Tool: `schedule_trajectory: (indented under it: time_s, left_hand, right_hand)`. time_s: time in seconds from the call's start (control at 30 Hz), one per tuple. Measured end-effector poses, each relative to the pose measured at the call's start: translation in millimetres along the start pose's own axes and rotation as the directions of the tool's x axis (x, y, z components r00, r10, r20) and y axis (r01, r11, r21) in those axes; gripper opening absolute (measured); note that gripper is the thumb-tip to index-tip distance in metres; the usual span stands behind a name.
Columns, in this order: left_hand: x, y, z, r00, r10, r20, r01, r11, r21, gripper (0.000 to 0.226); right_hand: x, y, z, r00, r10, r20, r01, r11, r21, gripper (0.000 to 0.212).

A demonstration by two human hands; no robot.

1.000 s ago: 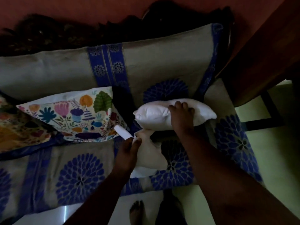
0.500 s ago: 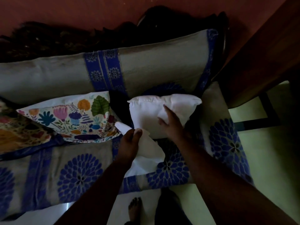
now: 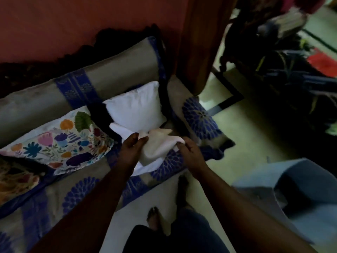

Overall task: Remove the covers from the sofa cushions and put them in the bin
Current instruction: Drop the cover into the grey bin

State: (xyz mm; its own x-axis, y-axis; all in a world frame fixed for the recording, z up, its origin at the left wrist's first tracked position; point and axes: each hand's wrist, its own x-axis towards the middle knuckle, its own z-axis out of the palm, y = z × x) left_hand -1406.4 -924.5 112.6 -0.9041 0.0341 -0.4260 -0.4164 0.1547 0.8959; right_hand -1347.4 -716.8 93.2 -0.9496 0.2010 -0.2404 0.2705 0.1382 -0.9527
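A bare white cushion leans upright against the sofa back. In front of it, on the seat, lies a crumpled white cover. My left hand pinches the cover's left end. My right hand grips its right end with curled fingers. A cushion with a flowered cover lies to the left on the seat, and another patterned cushion shows at the far left edge. A pale blue bin stands on the floor at the right, near my right forearm.
The sofa has a grey and blue flowered throw and stands against a red wall. A wooden post rises at its right end. Dark clutter fills the upper right. My bare feet are on the pale floor.
My right hand let go of the white cushion, which now leans against the sofa back, and took hold of the cover's right end. The view swung right, bringing the bin into sight.
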Motion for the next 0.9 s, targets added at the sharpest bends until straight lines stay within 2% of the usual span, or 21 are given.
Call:
schedule_trajectory:
  time_s: [0.1,0.17,0.23,0.3,0.4,0.47,0.53,0.67,0.73,0.8,0.9]
  left_hand:
    - [-21,-9,39,0.992,0.038,0.123,-0.059,0.983,0.175,0.047]
    - [-46,7,87,0.954,0.051,0.294,-0.117,0.97,0.211,0.069]
    - [-78,19,147,0.899,-0.041,0.437,-0.082,0.962,0.26,0.084]
    - [-110,20,208,0.821,-0.088,0.565,-0.123,0.937,0.325,0.076]
    - [-156,11,300,0.639,-0.067,0.767,-0.361,0.854,0.375,0.032]
    - [-188,-1,364,0.592,-0.066,0.803,-0.418,0.827,0.376,0.015]
    - [-219,-15,429,0.597,-0.061,0.8,-0.417,0.828,0.374,0.022]
    - [-263,-46,540,0.6,-0.07,0.797,-0.376,0.854,0.359,0.033]
    - [-280,-66,588,0.596,-0.059,0.801,-0.414,0.832,0.369,0.037]
    - [-293,-82,628,0.591,-0.04,0.806,-0.463,0.801,0.379,0.043]
    - [-305,-96,672,0.614,0.011,0.789,-0.507,0.772,0.384,0.047]
  right_hand:
    - [-55,-15,-53,0.995,0.02,-0.098,0.003,0.974,0.229,0.031]
    - [-90,-21,-94,0.985,0.045,-0.168,0.011,0.948,0.319,0.032]
    - [-124,-20,-138,0.974,0.049,-0.223,0.031,0.94,0.341,0.028]
    - [-158,-16,-182,0.949,0.031,-0.314,0.065,0.954,0.291,0.023]
    - [-205,8,-255,0.921,0.034,-0.388,0.04,0.983,0.181,0.02]
    - [-237,37,-309,0.913,0.048,-0.404,-0.024,0.998,0.065,0.011]
    - [-266,69,-363,0.88,0.059,-0.471,-0.09,0.995,-0.043,0.021]
    - [-301,140,-467,0.753,0.115,-0.648,-0.314,0.928,-0.2,0.038]
    - [-312,166,-513,0.721,0.188,-0.667,-0.385,0.909,-0.159,0.034]
    - [-319,184,-548,0.689,0.212,-0.693,-0.394,0.912,-0.112,0.029]
    - [-321,213,-582,0.613,0.161,-0.774,-0.419,0.896,-0.146,0.027]
